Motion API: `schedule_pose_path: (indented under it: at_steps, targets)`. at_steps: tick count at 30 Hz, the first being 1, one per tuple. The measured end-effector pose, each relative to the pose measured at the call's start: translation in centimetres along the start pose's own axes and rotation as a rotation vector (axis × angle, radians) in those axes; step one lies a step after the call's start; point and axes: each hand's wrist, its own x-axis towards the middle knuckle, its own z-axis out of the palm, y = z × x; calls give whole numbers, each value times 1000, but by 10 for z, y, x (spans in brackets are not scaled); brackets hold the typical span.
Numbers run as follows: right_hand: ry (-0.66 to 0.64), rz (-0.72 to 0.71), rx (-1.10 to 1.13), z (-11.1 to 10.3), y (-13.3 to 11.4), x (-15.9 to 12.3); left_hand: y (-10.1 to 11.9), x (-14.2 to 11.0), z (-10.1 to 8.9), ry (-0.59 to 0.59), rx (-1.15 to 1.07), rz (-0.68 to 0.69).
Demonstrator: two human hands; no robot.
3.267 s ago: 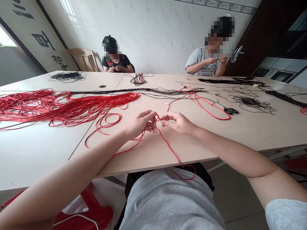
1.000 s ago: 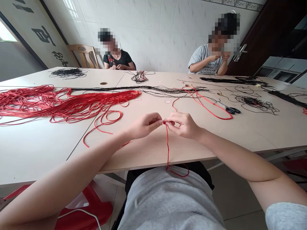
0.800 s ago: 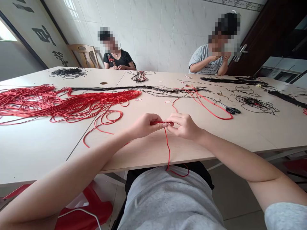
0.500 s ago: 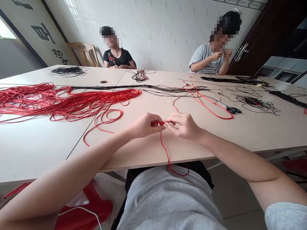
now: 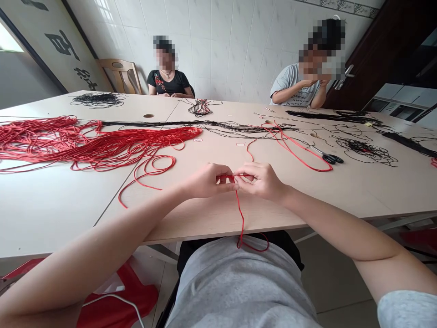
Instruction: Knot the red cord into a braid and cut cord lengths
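My left hand [image 5: 205, 181] and my right hand [image 5: 261, 180] meet fingertip to fingertip above the near edge of the pale table [image 5: 211, 214]. Both pinch a thin red cord [image 5: 241, 218] between thumb and fingers. A short stretch of the cord runs between the two pinches. Its loose end hangs down over the table edge and curls onto my grey shirt.
A big bundle of red cords [image 5: 78, 146] lies at the left, and long black cords [image 5: 205, 125] run across the middle. Black-handled scissors [image 5: 327, 157] rest at the right beside a loose red cord loop [image 5: 293, 150]. Two people [image 5: 167, 82] sit across the table, hands busy.
Earlier the cord formed an open loop between my separated hands; my hands have since come together and pinch it tight. The hanging end has swung slightly.
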Motion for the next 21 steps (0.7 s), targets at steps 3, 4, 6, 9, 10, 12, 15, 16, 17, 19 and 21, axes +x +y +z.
schedule_pose_path:
  at_steps: [3, 4, 6, 9, 10, 12, 15, 16, 17, 19, 21]
  targets:
    - [7, 12, 25, -2, 1, 0, 0, 0, 0, -30, -112, -17]
    - [7, 8, 39, -3, 1, 0, 0, 0, 0, -40, -142, -27]
    - [-8, 6, 75, -4, 1, 0, 1, 0, 0, -53, -183, -32]
    - [-45, 11, 126, -8, -1, 1, 1, 0, -1, -51, -198, -7]
    - [-54, 12, 135, -9, -1, 1, 2, -1, -1, -47, -186, 7]
    - [-56, 9, 135, -11, -2, 2, 2, -2, -2, -32, -131, 48]
    - [-55, 20, 110, -13, -3, 4, 4, -3, -4, 6, -45, 90]
    - [-36, 24, 91, -15, -3, 5, 4, -4, -5, 18, -37, 85]
    - [8, 26, 63, -16, -4, 6, 5, -4, -6, 33, -44, 68]
    - [167, 28, -23, -17, -5, 7, 6, -3, -7, 72, -80, 9]
    - [289, 25, -105, -17, -8, 5, 7, -2, -7, 122, -127, -57]
